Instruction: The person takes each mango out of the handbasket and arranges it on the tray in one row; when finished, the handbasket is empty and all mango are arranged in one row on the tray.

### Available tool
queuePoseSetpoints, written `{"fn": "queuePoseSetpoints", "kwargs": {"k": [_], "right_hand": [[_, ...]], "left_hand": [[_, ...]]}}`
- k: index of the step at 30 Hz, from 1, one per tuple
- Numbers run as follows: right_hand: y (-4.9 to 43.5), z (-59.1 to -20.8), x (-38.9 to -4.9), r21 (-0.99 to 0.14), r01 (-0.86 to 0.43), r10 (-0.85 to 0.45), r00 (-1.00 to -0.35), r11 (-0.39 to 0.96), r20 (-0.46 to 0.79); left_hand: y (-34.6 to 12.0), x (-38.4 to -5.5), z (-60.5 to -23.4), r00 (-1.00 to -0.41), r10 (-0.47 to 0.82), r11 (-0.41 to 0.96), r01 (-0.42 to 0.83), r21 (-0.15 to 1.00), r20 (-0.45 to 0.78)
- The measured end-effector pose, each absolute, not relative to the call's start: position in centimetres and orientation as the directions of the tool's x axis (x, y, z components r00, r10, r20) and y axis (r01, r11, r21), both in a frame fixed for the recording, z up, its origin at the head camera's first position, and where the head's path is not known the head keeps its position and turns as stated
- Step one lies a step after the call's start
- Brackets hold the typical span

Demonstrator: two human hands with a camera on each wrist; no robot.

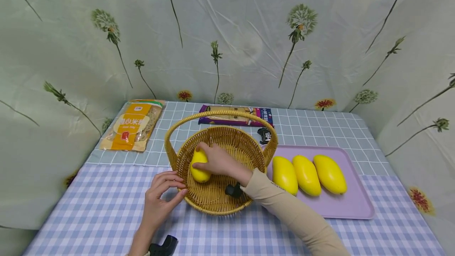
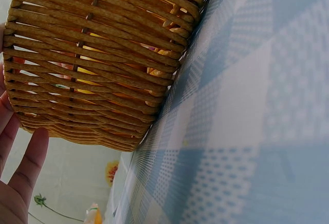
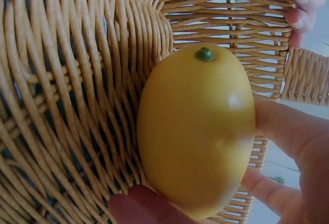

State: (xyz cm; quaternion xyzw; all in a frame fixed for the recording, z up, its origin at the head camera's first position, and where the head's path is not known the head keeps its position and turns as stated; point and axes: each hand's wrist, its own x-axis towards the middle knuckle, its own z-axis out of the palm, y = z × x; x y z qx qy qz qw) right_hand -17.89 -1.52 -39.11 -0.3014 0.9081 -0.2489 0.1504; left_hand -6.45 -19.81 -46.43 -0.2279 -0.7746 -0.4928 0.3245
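Observation:
A round wicker basket (image 1: 218, 204) with a tall arched handle stands in the middle of the table. Inside it, toward the left wall, my right hand (image 1: 217, 159) holds a yellow mango (image 1: 200, 169) between thumb and fingers. Seen from the right wrist, that mango (image 3: 198, 131) has a small green stem end and lies close against the woven wicker. My left hand (image 1: 161, 192) grips the basket's left rim, and its fingertips (image 3: 300, 16) show over the edge. Three more mangoes (image 1: 307, 175) lie side by side on a purple tray (image 1: 350, 204) right of the basket.
An orange food bag (image 1: 131, 125) lies at the back left. Behind the basket are a purple packet (image 1: 256, 115) and a small black item (image 1: 264, 135). The basket's handle (image 1: 220, 113) arches over the space where my right arm reaches in.

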Motion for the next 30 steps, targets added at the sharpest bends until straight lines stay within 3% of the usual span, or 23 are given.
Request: {"fn": "queuePoseSetpoints", "kwargs": {"k": [8,15,30], "right_hand": [[-1.2,-39.2,-18.1,-0.609,-0.414,-0.610,-0.778,0.677,-0.149],[-0.9,-39.4,-18.5,-0.681,-0.338,-0.610,-0.766,0.650,-0.203],[-0.7,-39.5,-18.6,-0.724,-0.268,-0.612,-0.747,0.635,-0.260]], "left_hand": [[-19.8,-6.4,-46.3,-0.687,0.031,0.417,0.669,0.615,0.726],[-18.8,-5.7,-43.8,-0.673,0.029,0.420,0.679,0.602,0.739],[-18.4,-5.5,-43.1,-0.662,0.029,0.417,0.689,0.593,0.749]]}}
